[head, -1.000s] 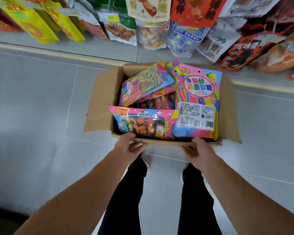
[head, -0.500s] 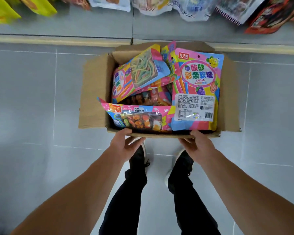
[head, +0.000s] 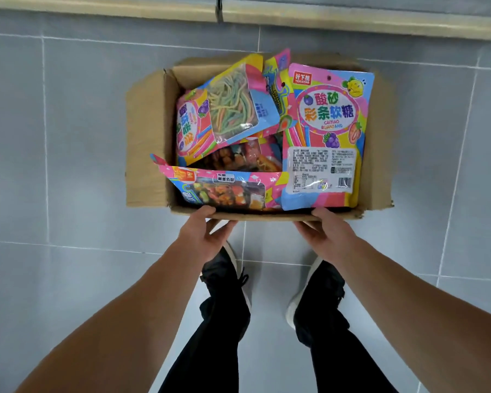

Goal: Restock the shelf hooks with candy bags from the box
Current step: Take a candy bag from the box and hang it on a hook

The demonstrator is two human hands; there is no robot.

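I saw the cardboard box (head: 148, 143) with its flaps open over the grey tiled floor (head: 54, 165), and both hands gripped its near edge: the left hand (head: 201, 236) with thumb on the rim and fingers curled beneath, the right hand (head: 328, 236) likewise. Candy bags filled it, a large pink bag (head: 326, 137) lying along the right side, a windowed bag of striped strips (head: 227, 109) tilted at the left, and another windowed bag (head: 224, 191) across the near wall. My black shoes (head: 224, 282) stood just behind the box.
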